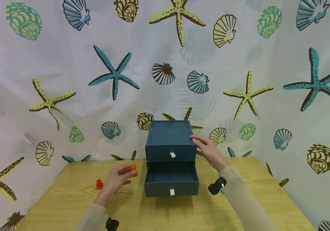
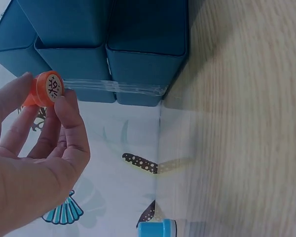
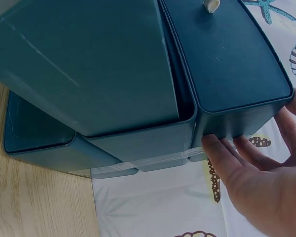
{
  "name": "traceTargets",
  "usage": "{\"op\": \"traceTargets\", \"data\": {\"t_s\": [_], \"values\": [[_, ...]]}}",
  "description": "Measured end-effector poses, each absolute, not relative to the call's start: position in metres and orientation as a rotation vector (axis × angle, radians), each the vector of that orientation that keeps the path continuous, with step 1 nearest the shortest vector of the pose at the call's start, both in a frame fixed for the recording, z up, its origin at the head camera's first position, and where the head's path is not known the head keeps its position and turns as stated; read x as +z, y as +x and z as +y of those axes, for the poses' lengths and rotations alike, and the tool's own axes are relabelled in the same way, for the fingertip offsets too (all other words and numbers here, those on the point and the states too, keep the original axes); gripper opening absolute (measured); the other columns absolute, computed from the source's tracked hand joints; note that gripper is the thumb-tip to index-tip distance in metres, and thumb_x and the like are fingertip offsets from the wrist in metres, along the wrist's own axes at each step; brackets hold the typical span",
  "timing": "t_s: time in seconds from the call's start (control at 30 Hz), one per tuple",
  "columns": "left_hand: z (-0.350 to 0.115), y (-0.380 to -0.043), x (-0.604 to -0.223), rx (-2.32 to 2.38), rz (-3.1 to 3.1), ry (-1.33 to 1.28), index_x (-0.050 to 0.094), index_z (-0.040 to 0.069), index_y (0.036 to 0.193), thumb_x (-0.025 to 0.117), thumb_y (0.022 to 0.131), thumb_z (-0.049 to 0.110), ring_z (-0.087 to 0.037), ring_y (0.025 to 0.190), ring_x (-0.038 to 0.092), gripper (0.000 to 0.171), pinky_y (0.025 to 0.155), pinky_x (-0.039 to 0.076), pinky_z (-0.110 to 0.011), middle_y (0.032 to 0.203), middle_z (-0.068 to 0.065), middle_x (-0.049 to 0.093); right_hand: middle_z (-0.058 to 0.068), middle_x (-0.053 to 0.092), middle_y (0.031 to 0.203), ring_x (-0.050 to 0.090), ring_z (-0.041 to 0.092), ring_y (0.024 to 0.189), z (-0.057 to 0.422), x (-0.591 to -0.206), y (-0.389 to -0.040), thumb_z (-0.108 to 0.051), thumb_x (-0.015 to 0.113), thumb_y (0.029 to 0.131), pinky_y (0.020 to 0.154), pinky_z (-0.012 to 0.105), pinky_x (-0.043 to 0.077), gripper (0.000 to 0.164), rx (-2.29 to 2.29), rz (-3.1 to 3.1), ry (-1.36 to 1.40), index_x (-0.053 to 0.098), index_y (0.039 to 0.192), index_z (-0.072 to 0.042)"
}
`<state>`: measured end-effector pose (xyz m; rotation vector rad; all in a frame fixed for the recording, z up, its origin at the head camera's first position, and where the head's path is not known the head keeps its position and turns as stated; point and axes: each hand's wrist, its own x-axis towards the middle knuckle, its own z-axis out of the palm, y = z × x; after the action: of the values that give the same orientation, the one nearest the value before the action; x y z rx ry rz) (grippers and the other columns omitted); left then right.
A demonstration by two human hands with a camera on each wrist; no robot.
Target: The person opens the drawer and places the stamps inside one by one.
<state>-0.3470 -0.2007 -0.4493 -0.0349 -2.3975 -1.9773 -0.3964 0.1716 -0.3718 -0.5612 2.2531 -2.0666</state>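
My left hand [image 1: 118,181] pinches a small orange stamp [image 2: 49,89] between thumb and fingers, left of a dark blue drawer cabinet [image 1: 169,133]. The stamp's round face with a dark printed design shows in the left wrist view. The cabinet's middle drawer [image 1: 171,189] is pulled out, and nothing shows inside it. A white pull tab hangs at its front. My right hand [image 1: 209,150] touches the cabinet's upper right edge. In the right wrist view, its fingertips [image 3: 210,140] rest against the side of the top section, fingers mostly straight.
A red stamp [image 1: 99,184] stands on the wooden table [image 1: 75,192] at the left. Partly hidden by the right wrist lies a blue object [image 1: 222,190]. A blue stamp [image 2: 155,228] appears low in the left wrist view. Behind the table hangs a patterned cloth [image 1: 165,99].
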Motion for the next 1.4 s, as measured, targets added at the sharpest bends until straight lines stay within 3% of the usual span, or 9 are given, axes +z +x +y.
{"op": "traceTargets", "data": {"t_s": [0.7,1.03,1.4], "values": [[-0.173,-0.342,-0.426,-2.046,-2.332,-0.116,0.06,0.004,0.13,0.072,0.091,0.025,-0.017,0.097,0.064,0.047,0.079,0.055,-0.029,0.118,-0.008,0.064,0.009,0.032,0.158,0.03,0.031,0.147,0.17,-0.371,-0.396,-0.029,0.049,0.104,0.112,0.057,0.035,0.042,-2.079,2.25,-0.548,0.052,0.141,-0.01],[-0.157,-0.337,-0.414,-2.067,-2.309,-0.155,0.062,0.005,0.129,0.072,0.091,0.027,-0.017,0.096,0.064,0.045,0.087,0.055,-0.037,0.117,-0.006,0.065,0.01,0.032,0.158,0.03,0.032,0.146,0.17,-0.371,-0.395,-0.027,0.049,0.105,0.112,0.057,0.034,0.041,-2.083,2.247,-0.539,0.052,0.141,-0.009],[-0.14,-0.338,-0.405,-1.932,-2.348,-0.229,0.069,0.009,0.121,0.075,0.087,0.03,-0.022,0.091,0.065,0.04,0.077,0.054,-0.029,0.111,-0.007,0.069,0.01,0.032,0.158,0.029,0.032,0.147,0.17,-0.369,-0.395,-0.027,0.049,0.105,0.112,0.057,0.034,0.041,-2.083,2.242,-0.533,0.052,0.141,-0.009]]}}
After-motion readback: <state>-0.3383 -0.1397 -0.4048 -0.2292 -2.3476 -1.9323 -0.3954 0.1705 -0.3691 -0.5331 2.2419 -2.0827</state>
